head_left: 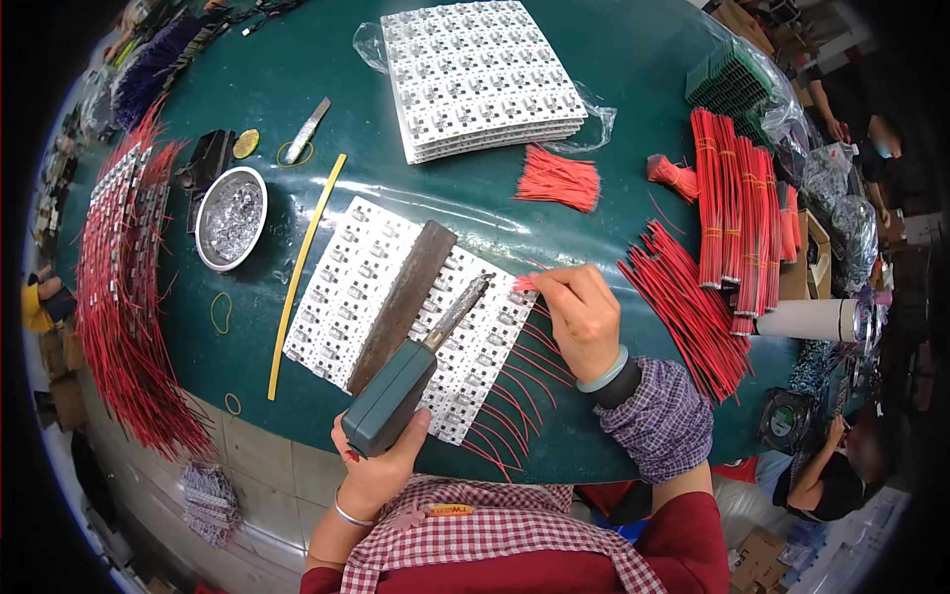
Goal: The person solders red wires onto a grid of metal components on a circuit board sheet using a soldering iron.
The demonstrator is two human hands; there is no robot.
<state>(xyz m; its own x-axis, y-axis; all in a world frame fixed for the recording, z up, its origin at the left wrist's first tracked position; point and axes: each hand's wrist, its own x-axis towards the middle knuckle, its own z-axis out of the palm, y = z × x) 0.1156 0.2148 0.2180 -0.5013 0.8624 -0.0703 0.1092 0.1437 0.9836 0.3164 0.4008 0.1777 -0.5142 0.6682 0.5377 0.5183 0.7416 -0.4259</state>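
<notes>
Some soldering seemed underway: the left hand (384,461) clasped the iron (394,393), the right hand (584,317) pinched red wires (523,284) over the white board (477,364) on the counter (633,59); steady alignment was needed next.

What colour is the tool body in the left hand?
Dark grey-green; the tool body shows best in the head view.
</notes>
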